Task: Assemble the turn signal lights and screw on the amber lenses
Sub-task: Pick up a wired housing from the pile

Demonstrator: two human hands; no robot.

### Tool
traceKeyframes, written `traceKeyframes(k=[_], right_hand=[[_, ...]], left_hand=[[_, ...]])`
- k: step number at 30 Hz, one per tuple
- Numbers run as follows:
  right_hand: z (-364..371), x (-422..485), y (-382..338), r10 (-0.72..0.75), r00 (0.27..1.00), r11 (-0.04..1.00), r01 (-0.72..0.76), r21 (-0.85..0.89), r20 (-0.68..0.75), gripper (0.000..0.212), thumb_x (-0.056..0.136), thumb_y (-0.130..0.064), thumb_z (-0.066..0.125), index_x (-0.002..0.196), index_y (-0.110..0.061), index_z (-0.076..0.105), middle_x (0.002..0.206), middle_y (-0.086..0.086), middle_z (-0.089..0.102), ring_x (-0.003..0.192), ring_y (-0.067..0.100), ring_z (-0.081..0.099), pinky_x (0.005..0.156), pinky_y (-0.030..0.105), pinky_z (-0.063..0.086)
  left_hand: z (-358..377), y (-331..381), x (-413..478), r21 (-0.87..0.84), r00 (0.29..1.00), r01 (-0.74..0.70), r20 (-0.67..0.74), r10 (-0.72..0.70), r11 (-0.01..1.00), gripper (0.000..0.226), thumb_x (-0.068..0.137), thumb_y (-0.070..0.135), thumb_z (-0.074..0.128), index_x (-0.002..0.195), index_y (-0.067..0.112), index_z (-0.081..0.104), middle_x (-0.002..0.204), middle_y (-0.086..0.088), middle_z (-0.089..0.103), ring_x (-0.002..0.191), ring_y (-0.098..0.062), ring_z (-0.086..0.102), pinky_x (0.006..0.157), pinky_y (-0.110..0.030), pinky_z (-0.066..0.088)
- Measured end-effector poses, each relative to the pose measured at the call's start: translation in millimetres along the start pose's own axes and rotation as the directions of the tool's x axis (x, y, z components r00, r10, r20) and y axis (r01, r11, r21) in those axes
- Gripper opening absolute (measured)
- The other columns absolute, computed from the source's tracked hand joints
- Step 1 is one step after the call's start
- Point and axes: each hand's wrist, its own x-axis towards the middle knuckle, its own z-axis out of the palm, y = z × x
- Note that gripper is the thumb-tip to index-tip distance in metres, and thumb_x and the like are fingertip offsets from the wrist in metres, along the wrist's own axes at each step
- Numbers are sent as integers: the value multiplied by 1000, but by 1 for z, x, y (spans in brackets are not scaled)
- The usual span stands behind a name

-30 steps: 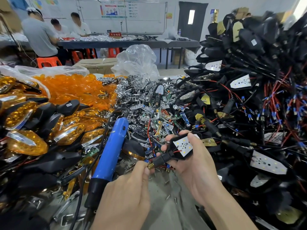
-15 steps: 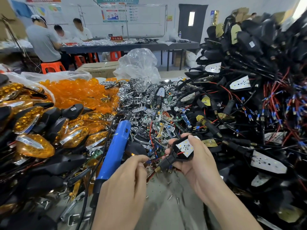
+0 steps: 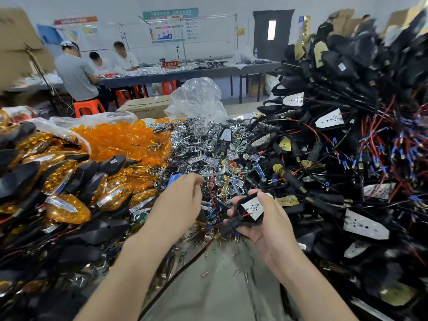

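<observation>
Right hand [image 3: 271, 228]: grips black lamp housing [image 3: 252, 208], board upward, over the bench. Left hand [image 3: 183, 198]: fingers curled at chrome parts pile [image 3: 196, 140]; contents cannot be told. Step, probably: fetching a reflector. Next needs: seating it, then amber lenses [image 3: 120, 140].

This is a small-parts assembly workshop on a factory floor. The near bench [image 3: 220, 297] is buried in bulk stock: a wired heap of black housings [image 3: 347, 147] at right, bagged amber lenses [image 3: 120, 140] and chrome reflectors [image 3: 196, 137] in the middle, finished lights [image 3: 67, 207] stacked at left, and loose screws [image 3: 236, 272] in front. Far back, workers [image 3: 76, 77] sit on orange stools [image 3: 89, 107] at a long table [image 3: 231, 70] under wall charts [image 3: 171, 26], with a cardboard box [image 3: 146, 106] nearer.
</observation>
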Motion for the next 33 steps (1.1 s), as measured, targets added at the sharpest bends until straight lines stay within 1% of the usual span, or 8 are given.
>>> traceKeyframes(k=[4,7,10,22,25,28,30,33], right_hand=[[-1,-2,-1,3,1000,1000,-3,-8,10,20,110,-20,37,106,-9,54,87,17,74,70,31,70,67,46,63],[0,-2,-2,2,1000,1000,-2,-2,14,20,110,-21,37,105,-10,54,87,17,73,70,31,70,69,47,63],[1,-2,-3,8,1000,1000,-8,9,4,20,109,-20,37,103,-9,53,86,18,73,67,30,70,62,42,61],[1,0,-3,25,1000,999,-25,40,-2,20,109,-20,38,101,-9,54,85,19,72,67,32,69,67,47,62],[1,-1,-4,30,1000,999,-29,30,-11,20,109,-20,38,103,-10,54,84,18,73,67,32,70,63,44,62],[2,-1,-6,30,999,999,-30,30,-14,20,109,-19,38,103,-10,54,85,18,74,66,32,70,58,39,60],[2,-1,-6,31,999,999,-31,31,-13,20,109,-19,37,102,-10,54,86,18,74,66,32,70,60,40,61],[1,0,-5,30,1000,999,-30,22,0,21,109,-19,37,102,-11,55,85,17,74,67,31,70,61,40,61]], left_hand=[[4,0,36,271,984,-83,175,35,959,29,102,13,41,128,10,54,127,-11,58,112,-28,57,94,-38,48],[8,6,47,456,962,-125,273,-5,881,25,102,12,43,124,7,52,114,-11,61,101,-26,57,79,-35,49],[12,15,50,568,946,-136,317,-63,811,25,103,17,45,126,7,49,121,-14,58,115,-31,52,77,-39,43],[13,14,52,626,926,-163,365,-102,763,52,101,45,47,132,3,47,135,-21,42,126,-36,40,104,-43,39],[6,16,47,513,953,-107,296,-59,852,48,99,41,55,129,6,42,127,-15,52,116,-32,49,96,-42,46],[-4,14,34,300,996,-32,91,5,954,27,100,36,54,115,16,44,92,-1,62,80,-23,62,69,-39,53],[-11,8,15,-11,998,22,-53,-22,1000,22,97,40,58,108,25,47,88,9,64,77,-13,64,66,-35,52],[-15,0,-23,-443,985,36,-137,-108,896,14,90,49,63,94,38,56,78,12,70,68,-1,64,63,-25,45]])
